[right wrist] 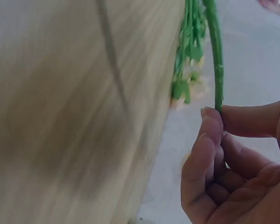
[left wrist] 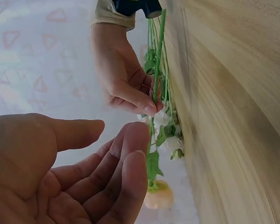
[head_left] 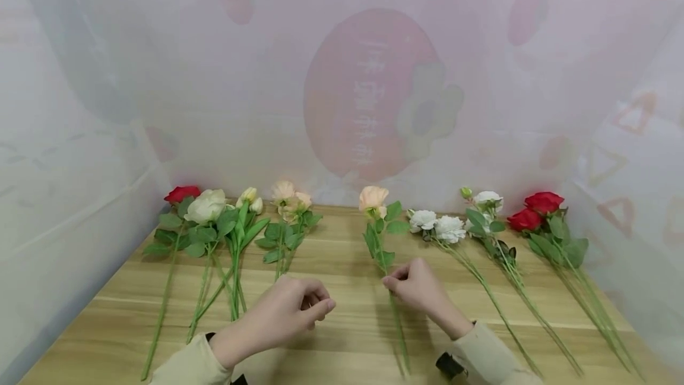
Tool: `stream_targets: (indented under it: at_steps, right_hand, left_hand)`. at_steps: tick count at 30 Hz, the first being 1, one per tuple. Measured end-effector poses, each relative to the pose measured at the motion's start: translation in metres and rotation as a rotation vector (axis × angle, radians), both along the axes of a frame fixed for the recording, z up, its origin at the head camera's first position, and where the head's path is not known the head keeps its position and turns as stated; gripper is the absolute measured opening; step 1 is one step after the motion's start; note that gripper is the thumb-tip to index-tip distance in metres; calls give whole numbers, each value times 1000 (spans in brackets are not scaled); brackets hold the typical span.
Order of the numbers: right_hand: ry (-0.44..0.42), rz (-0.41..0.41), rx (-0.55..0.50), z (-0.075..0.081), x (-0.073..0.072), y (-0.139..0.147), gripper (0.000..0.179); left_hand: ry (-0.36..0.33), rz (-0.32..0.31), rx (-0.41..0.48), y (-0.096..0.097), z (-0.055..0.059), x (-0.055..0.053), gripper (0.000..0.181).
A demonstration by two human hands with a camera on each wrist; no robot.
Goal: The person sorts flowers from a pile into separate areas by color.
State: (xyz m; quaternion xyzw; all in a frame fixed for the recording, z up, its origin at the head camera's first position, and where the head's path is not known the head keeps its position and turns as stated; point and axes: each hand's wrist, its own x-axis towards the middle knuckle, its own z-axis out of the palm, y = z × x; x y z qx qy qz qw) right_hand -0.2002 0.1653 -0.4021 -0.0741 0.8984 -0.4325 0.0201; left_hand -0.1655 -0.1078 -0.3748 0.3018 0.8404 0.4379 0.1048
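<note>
My right hand (head_left: 419, 290) pinches the green stem (right wrist: 218, 70) of a single peach rose (head_left: 373, 198) between thumb and fingertips. The bloom points toward the back wall, and the lower stem runs down toward the front of the table. In the right wrist view the stem is raised off the wood, its shadow falling on the table. To the left, my left hand (head_left: 285, 314) hovers with fingers loosely bent and thumb apart, holding nothing. The left wrist view shows the peach rose (left wrist: 159, 195) hanging beyond the left fingertips.
Left on the wooden table (head_left: 342, 337) lie a red rose (head_left: 181, 194), a cream rose (head_left: 205, 205), yellow tulips (head_left: 248, 196) and peach roses (head_left: 291, 198). White flowers (head_left: 450, 229) and red roses (head_left: 544, 201) lie right. A printed curtain (head_left: 256, 94) closes off the back.
</note>
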Motion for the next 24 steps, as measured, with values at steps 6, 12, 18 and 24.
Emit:
stream_targets:
  at_steps: [6,12,18,24]
  right_hand:
    - [4,-14,152,2,-24,10,54]
    - [-21,-44,312,-1,-34,16,46]
    - [-5,-60,411,-6,-41,19,41]
    - [12,-36,514,-8,-50,17,42]
  left_hand:
    - [51,10,-36,-5,2,-2,17]
    - [60,19,-84,-6,1,-4,15]
    - [75,31,-118,-6,0,-5,15]
    - [79,28,-135,-7,1,-5,15]
